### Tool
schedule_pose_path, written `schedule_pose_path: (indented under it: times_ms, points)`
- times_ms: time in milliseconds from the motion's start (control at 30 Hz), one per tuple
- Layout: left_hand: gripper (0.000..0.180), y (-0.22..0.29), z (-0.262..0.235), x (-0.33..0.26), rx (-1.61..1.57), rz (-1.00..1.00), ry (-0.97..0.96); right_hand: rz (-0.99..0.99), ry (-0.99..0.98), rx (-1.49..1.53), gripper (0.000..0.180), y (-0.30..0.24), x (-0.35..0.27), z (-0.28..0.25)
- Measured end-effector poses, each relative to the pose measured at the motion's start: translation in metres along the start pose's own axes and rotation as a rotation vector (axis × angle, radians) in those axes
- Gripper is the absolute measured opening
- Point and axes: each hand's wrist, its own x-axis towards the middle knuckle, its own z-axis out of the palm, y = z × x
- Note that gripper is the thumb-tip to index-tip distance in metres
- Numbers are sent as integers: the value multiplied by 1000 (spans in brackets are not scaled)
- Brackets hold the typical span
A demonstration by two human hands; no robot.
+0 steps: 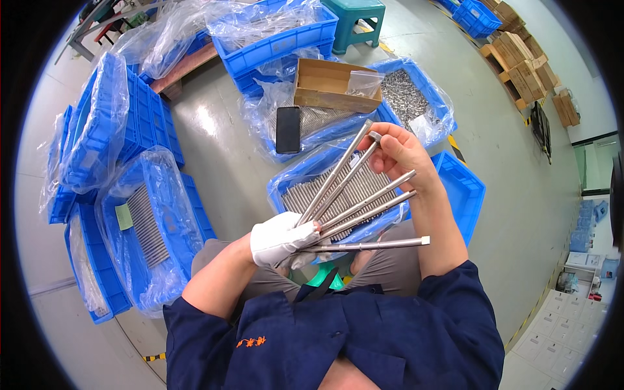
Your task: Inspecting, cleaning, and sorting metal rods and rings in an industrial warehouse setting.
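Observation:
My left hand (279,240), in a white glove, is closed round one end of several metal rods (367,205), which fan out to the right. My bare right hand (406,156) pinches a small ring-like metal fitting (375,136) at the far tip of one rod. Whether this fitting is threaded on or only rests against the tip, I cannot tell. Directly beneath my hands, a plastic-lined blue crate (278,185) contains many similar rods lying side by side.
Beyond lie a black phone (288,130), an open cardboard box (312,99) and a crate of small metal parts (426,133). Blue crates (146,114) are stacked at left. A blue bin (478,195) stands by my right arm, a green stool (354,10) at the back.

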Motion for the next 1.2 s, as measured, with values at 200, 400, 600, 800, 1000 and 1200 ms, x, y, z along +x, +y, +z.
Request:
schedule_pose_path:
  times_ms: [200,400,600,800,1000,1200]
  points:
    - [49,4,4,1,-33,-39,-25,-8,10,103,25,5,-1,-1]
    - [48,4,5,4,-52,16,34,207,-36,43,33,45,-5,25]
    - [47,6,2,1,-50,-2,-85,236,38,-130,30,23,1,20]
    - [45,-6,-3,5,-18,-31,-55,265,51,-270,29,20,4,10]
    - [40,6,5,15,369,-105,97,14,183,-185,29,-18,9,-42]
    - [29,2,6,26,732,-67,313,113,-3,-138,27,-2,9,-24]
